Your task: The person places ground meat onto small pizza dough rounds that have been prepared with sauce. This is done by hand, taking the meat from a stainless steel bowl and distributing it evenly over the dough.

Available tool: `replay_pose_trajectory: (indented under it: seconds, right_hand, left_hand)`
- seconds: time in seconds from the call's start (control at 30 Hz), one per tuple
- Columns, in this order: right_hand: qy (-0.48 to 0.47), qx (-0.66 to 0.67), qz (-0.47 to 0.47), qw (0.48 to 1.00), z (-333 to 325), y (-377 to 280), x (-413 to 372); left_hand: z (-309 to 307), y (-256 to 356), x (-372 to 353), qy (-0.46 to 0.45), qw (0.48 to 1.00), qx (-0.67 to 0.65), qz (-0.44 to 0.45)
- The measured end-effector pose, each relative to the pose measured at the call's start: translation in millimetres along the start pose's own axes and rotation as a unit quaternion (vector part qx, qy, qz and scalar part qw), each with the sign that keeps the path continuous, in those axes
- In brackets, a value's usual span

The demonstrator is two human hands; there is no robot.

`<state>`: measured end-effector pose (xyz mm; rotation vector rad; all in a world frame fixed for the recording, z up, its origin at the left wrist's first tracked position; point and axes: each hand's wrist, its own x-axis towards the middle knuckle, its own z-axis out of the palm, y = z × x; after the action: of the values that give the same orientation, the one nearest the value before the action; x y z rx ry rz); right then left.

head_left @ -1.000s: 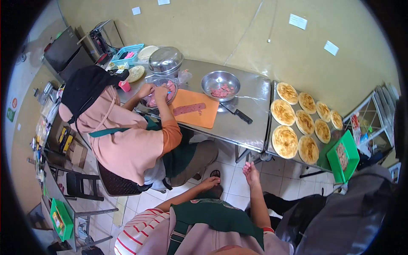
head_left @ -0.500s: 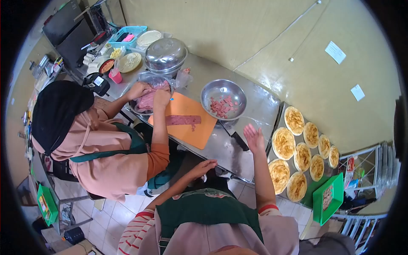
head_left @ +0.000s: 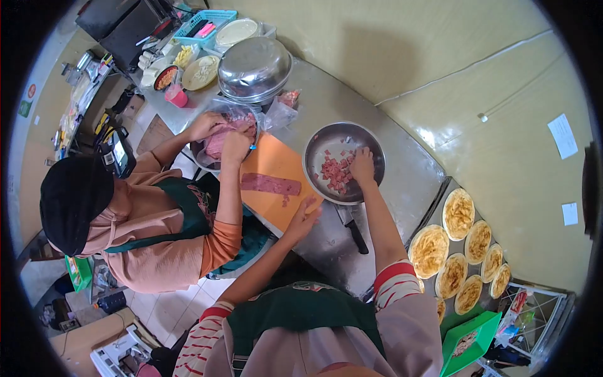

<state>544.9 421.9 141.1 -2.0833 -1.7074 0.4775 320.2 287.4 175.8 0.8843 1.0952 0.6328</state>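
My right hand (head_left: pixel 362 166) reaches into the steel bowl (head_left: pixel 313 139), its fingers bent at the pieces of chopped pink meat (head_left: pixel 335 171); whether it grips any is hidden. My left hand (head_left: pixel 304 217) is over the lower right corner of the orange cutting board (head_left: pixel 273 207), fingers apart and holding nothing. On the board lies a flat strip of pink meat (head_left: pixel 271 184) with small bits beside it. A knife (head_left: pixel 355 232) with a black handle rests on the metal table, its blade partly under the bowl.
At the left a co-worker (head_left: pixel 169 239) handles meat in a plastic-lined bowl (head_left: pixel 204 163). Behind stand a domed steel lid (head_left: pixel 254 69), a plastic bag (head_left: pixel 280 115) and a pink cup (head_left: pixel 176 96). Round flatbreads (head_left: pixel 429 251) and a green tray (head_left: pixel 472 339) are at the right.
My right hand has moved from above the table into the steel bowl. My left hand has moved forward to the board's corner. The view has shifted.
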Motion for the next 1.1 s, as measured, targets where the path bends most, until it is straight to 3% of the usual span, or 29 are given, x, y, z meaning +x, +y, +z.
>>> replay_pose_trajectory:
  seconds: [0.1, 0.17, 0.2, 0.27, 0.3, 0.37, 0.4, 0.5, 0.57, 0.67, 0.73, 0.77, 0.83, 0.87, 0.93, 1.07, 1.1]
  right_hand:
    - [0.021, -0.049, -0.075, 0.996, 8, -6, -15]
    - [-0.151, 0.047, -0.141, 0.977, 9, -7, -21]
    - [-0.155, 0.048, -0.142, 0.977, 2, -9, -18]
    - [-0.100, 0.147, -0.172, 0.969, -8, -17, -9]
    - [-0.103, 0.150, -0.173, 0.968, -2, -18, -1]
    - [0.025, 0.114, -0.199, 0.973, 17, -22, 13]
    - [0.024, 0.119, -0.200, 0.972, 21, -28, 10]
    - [-0.025, 0.071, -0.271, 0.960, 21, -42, -3]
    - [-0.248, 0.015, -0.292, 0.923, 8, -47, -20]
    - [-0.259, 0.121, -0.206, 0.936, -23, -32, -21]
    - [-0.140, -0.056, -0.148, 0.977, -27, -10, -2]
    - [-0.140, -0.056, -0.150, 0.977, -22, -3, -2]
    - [-0.026, -0.111, -0.049, 0.992, -17, 3, -9]
    - [-0.023, -0.110, -0.049, 0.992, -10, 0, -12]
    - [-0.145, -0.052, -0.012, 0.988, -2, -24, -28]
    - [-0.181, 0.018, -0.039, 0.983, 8, -38, -33]
    - [-0.218, 0.036, -0.087, 0.971, 10, -36, -28]
  left_hand:
    - [16, 21, 25, 0.061, 0.997, -0.020, 0.041]
    - [25, 30, 34, 0.073, 0.994, -0.072, 0.032]
    - [29, 30, 38, 0.077, 0.994, -0.074, 0.030]
    - [32, 25, 44, 0.088, 0.990, -0.099, 0.055]
    - [32, 24, 46, 0.093, 0.989, -0.098, 0.053]
    - [30, 23, 47, 0.090, 0.991, -0.094, 0.043]
    - [29, 21, 46, 0.094, 0.991, -0.091, 0.042]
    - [26, 23, 50, 0.070, 0.990, -0.122, 0.025]
    - [25, 25, 47, 0.067, 0.989, -0.125, 0.027]
    - [20, 10, 52, 0.045, 0.987, -0.133, 0.073]
    - [24, 21, 47, 0.057, 0.988, -0.133, 0.049]
    - [25, 26, 45, 0.060, 0.988, -0.137, 0.046]
    - [26, 25, 43, 0.061, 0.988, -0.139, 0.042]
    - [25, 27, 44, 0.059, 0.988, -0.138, 0.038]
    - [25, 20, 45, 0.056, 0.988, -0.140, 0.033]
    - [21, 20, 46, 0.020, 0.988, -0.153, 0.014]
    - [21, 22, 44, 0.014, 0.987, -0.161, 0.017]
